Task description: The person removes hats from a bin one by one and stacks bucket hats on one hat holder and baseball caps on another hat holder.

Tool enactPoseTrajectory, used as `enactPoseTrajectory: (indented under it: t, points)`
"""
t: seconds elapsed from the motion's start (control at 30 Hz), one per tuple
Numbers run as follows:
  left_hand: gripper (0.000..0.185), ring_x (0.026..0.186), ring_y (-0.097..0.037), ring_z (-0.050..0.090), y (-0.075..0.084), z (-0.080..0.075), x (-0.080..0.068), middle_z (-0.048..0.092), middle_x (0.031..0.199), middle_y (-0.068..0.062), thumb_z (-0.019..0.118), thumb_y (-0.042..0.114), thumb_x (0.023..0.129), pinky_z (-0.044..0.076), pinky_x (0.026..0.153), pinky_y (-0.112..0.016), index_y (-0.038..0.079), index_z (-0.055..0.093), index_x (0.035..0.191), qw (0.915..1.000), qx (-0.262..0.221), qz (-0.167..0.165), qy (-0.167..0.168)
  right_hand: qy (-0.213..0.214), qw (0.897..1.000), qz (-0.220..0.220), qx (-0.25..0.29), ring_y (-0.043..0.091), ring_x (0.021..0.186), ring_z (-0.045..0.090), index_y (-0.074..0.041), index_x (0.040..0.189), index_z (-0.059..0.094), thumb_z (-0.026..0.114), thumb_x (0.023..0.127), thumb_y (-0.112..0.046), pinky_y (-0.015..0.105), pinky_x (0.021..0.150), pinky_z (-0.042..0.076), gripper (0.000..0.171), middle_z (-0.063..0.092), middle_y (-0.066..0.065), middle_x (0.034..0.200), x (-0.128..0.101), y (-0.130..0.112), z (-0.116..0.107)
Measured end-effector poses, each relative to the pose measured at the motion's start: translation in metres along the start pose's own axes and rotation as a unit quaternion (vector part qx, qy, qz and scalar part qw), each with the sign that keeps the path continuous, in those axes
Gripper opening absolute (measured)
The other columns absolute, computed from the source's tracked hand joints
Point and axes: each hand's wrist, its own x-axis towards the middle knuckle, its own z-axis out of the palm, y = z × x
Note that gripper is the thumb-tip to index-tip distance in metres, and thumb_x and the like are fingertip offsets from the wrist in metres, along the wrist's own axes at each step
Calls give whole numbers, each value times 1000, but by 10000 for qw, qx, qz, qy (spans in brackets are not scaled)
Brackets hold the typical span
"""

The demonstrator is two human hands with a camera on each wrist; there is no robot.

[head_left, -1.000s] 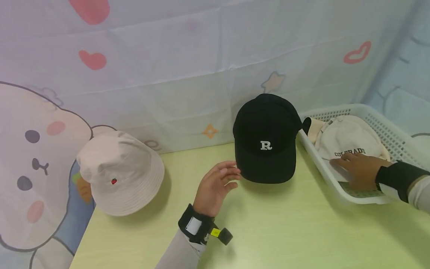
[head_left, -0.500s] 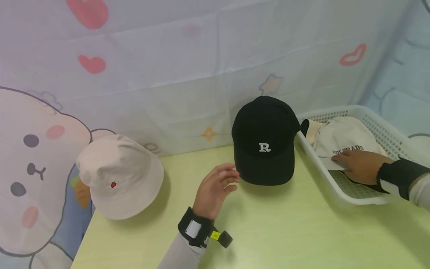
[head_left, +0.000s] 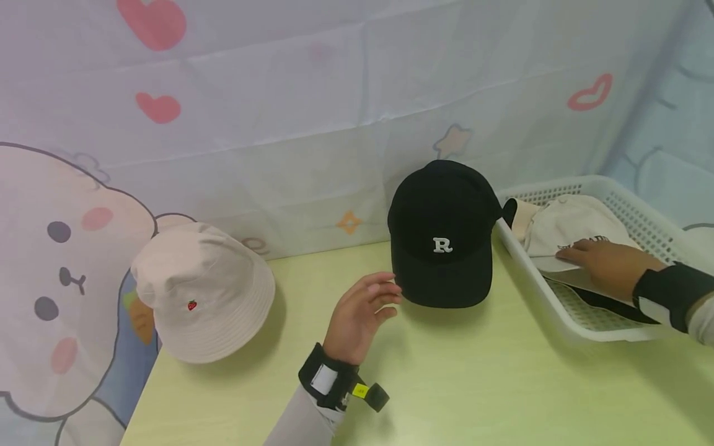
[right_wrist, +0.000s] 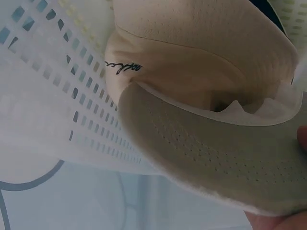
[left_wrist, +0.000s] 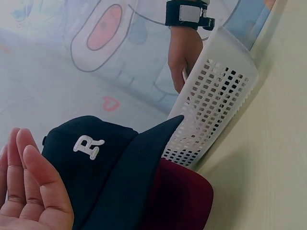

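Observation:
A cream baseball cap [head_left: 580,223] with dark lettering lies on top in the white basket at right. My right hand [head_left: 616,266] pinches its brim [right_wrist: 206,158], thumb on one face and fingers on the other in the right wrist view. Under it sits a beige cap [right_wrist: 192,62] with dark script, and a dark brim edge shows below the hand in the head view. My left hand [head_left: 362,319] is held with loosely bent fingers beside a black cap [head_left: 440,229] bearing a white R; it grips nothing. Whether its fingertips touch the black brim I cannot tell.
The white perforated basket [head_left: 563,316] stands at the right of the yellow-green table [head_left: 463,384]. A cream bucket hat [head_left: 206,291] with a small strawberry rests at the left. A printed cloth [head_left: 290,155] hangs behind the table.
My right hand has taken the cream cap's brim and raised it slightly, shifting a little right. More of the dark brim beneath now shows. The left hand stays by the black cap.

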Motion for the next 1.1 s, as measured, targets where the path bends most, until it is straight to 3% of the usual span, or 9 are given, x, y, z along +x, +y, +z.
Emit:
enactPoseTrajectory:
  t: [0.27, 0.5, 0.8, 1.1]
  points:
    - [31, 98, -10, 68, -1, -2, 0, 71, 108, 2, 38, 9, 105, 55, 84, -22, 11, 62, 124, 10000, -9, 18, -38, 93, 9997, 215, -2, 58, 114, 58, -3, 135, 58, 57, 87, 14, 61, 82, 55, 51, 63, 34, 124, 2, -5, -9]
    - [31, 98, -11, 68, -1, -3, 1, 71, 109, 2, 38, 10, 105, 55, 85, -24, 13, 63, 123, 9999, -79, 67, -93, 292, 9988, 394, 86, 57, 115, 58, 1, 137, 55, 54, 88, 15, 58, 80, 55, 51, 62, 33, 126, 3, -4, -29]
    - [34, 98, -11, 68, -1, -3, 2, 72, 108, 3, 35, 8, 105, 55, 85, -23, 14, 64, 122, 9998, -132, 80, -99, 465, 9961, 696, 275, 56, 120, 54, 2, 141, 51, 45, 92, 12, 62, 89, 52, 51, 57, 34, 132, 5, -1, -47]
    - [34, 98, -11, 67, 1, -1, 2, 71, 107, 3, 35, 8, 105, 55, 86, -23, 15, 64, 121, 9999, -86, 93, -41, 544, 9940, 893, 326, 55, 118, 56, -4, 144, 48, 44, 92, 9, 60, 78, 55, 53, 55, 32, 136, 4, 3, -59]
